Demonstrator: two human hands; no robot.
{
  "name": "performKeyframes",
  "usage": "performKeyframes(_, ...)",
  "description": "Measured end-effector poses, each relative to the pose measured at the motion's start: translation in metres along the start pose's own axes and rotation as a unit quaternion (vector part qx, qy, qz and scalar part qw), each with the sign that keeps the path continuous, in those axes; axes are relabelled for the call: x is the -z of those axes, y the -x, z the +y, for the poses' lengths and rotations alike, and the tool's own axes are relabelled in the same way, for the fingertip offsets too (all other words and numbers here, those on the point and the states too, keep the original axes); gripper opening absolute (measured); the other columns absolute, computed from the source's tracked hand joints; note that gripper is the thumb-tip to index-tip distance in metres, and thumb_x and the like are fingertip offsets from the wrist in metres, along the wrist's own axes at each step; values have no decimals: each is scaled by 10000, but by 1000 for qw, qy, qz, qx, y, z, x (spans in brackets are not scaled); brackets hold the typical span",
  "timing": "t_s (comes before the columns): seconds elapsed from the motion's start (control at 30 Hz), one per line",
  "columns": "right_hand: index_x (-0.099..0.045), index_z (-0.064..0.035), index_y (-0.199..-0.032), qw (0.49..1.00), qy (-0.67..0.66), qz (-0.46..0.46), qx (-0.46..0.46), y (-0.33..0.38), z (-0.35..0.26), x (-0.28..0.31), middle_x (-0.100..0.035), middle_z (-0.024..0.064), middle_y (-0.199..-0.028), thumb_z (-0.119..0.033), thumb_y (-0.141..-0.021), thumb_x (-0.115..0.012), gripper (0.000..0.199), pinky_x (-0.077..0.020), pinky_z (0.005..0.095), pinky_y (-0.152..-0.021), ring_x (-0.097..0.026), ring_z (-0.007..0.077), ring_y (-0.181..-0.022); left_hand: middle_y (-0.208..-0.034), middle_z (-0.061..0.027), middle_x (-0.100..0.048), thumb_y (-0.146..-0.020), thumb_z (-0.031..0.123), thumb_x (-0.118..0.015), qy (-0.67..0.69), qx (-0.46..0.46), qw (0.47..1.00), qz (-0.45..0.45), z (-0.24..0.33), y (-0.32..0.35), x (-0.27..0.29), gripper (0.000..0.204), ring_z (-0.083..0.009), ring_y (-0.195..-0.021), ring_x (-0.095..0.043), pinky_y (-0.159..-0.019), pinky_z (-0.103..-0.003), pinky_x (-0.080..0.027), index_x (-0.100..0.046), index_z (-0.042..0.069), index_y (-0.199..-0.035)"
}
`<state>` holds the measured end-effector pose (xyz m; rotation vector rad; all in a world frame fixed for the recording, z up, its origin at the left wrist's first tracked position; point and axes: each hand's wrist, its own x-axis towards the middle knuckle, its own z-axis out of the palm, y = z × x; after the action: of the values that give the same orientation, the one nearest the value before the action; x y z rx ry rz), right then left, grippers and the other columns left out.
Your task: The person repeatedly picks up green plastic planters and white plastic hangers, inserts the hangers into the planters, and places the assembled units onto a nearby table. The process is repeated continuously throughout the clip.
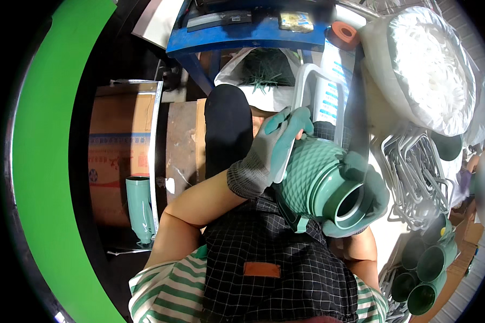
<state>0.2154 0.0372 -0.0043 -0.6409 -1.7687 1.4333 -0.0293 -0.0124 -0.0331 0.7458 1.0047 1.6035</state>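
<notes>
In front of my chest is a green plastic vessel (pixel 313 161) with a raised diamond pattern, tilted so that its round open mouth faces down and to the right. My left hand (pixel 272 148), in a grey and green glove, is closed around one leg of a pale grey U-shaped handle (pixel 299 86). This handle stands up along the vessel's left side, its bend pointing away from me. Wrapped around the vessel's neck and mouth is my gloved right hand (pixel 374 196). A small green tab (pixel 302 225) sticks out below the vessel. Where the handle meets it is hidden.
Several similar grey handles (pixel 415 172) lie heaped at the right, above a cluster of green cylinders (pixel 431 264). A large bag of white strips (pixel 431 70) stands far right. Ahead is a blue bench (pixel 215 39) with an orange tape roll (pixel 344 33). One green cylinder (pixel 139 204) stands left.
</notes>
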Motion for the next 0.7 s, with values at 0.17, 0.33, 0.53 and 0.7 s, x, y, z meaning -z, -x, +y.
performKeyframes(0.17, -612, 6, -1142, 986, 89, -54, 131, -8, 8, 4, -691, 251, -1213, -138, -680, -932, 580, -565, 520, -1011, -689, 408, -1133, -1167, -100, -665, -1100, 294, -531, -56, 88, 994, -42, 16, 1, 2, 409, -150, -1065, -657, -966, -277, -542, -590, -33, -1339)
performKeyframes(0.33, -710, 50, -1073, 965, 107, -116, 208, -17, -17, -13, -687, 224, -1178, -224, -727, -885, 474, -496, 517, -1089, -641, 399, -1222, -1121, -90, -637, -1022, 173, -578, -210, -223, 943, -130, 15, 19, 6, 237, -200, -985, -614, -882, -385, -500, -656, 15, -1181)
performKeyframes(0.53, -585, -14, -1318, 986, 65, 19, 151, -20, 10, -16, -623, 177, -1234, -464, -706, -932, 835, -536, 428, -949, -654, 325, -1099, -922, -84, -584, -993, 179, -646, 47, -70, 996, 5, 16, 37, 21, 84, -274, -861, -565, -917, -461, -474, -618, 105, -964)
performKeyframes(0.7, -582, 35, -1298, 950, -255, -25, -180, -54, 20, -40, -638, 79, -1122, -245, -1080, -550, 356, -478, 292, -932, -570, 116, -1037, -1065, -119, -575, -1073, 251, -517, 69, -101, 992, 22, 14, 34, 28, 211, -283, -1051, -568, -1028, -455, -466, -603, 83, -979)
